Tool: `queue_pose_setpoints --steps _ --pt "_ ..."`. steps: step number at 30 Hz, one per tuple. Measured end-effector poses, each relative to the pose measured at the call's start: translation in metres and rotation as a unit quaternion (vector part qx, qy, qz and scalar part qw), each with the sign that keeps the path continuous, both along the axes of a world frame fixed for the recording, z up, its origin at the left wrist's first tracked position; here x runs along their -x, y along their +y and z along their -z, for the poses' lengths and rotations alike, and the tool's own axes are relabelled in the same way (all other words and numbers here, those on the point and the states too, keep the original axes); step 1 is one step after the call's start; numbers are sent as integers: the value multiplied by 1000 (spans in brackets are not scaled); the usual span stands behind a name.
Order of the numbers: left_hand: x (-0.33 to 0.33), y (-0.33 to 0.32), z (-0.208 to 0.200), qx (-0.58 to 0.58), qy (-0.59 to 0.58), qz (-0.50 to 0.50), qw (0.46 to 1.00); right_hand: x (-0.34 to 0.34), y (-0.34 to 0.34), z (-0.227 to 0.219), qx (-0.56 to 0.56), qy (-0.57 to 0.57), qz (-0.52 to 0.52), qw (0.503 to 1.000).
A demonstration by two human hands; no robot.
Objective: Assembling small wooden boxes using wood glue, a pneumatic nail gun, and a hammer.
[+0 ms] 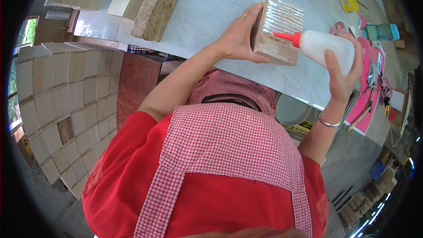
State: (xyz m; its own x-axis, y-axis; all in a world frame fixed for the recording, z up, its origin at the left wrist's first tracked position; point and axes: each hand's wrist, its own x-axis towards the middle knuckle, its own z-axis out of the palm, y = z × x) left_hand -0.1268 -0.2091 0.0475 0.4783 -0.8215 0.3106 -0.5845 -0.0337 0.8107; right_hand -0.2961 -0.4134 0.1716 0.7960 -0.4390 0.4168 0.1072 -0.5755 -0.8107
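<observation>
My left hand (240, 37) is closed around the left side of a stack of thin wooden boards (277, 49), thumb at the near side and fingers at the far side. Lines of white glue (284, 15) run along the stack's upper edges. In my right hand (341, 72) is a white glue bottle (325, 48) with a red nozzle, tilted to the left. The nozzle tip (276, 34) is over the near left part of the stack; whether it touches the wood I cannot tell.
Wooden boards (161, 6) lie at the table's far left. Stacked wooden blocks (66, 83) stand left of me. On the right, a pink sheet (365, 110) carries tools, near a teal-lidded jar (382, 31) and a yellow container (349, 2). The light table (211, 0) ends close to my apron.
</observation>
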Motion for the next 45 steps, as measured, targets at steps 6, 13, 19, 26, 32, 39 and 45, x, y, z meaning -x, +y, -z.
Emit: queue_pose_setpoints --steps 6,13,19,26,32,39,45 --pt "-2 0 2 4 -16 0 1000 35 -24 -10 23 20 56 998" --pt "-1 0 0 10 4 0 1000 37 -21 -8 -11 4 73 997" --pt "-1 -1 0 10 -10 4 1000 6 5 4 -20 -8 9 1000" --pt "-1 -1 -1 3 3 5 1000 -4 11 8 -23 -11 -6 1000" --pt "-1 -1 0 1 -4 5 1000 14 -5 -3 7 18 9 1000" --pt "-2 0 3 1 -15 -1 1000 47 -25 -11 15 35 75 996" --pt "-1 -1 2 6 -12 0 1000 41 -14 -5 -37 -1 66 997"
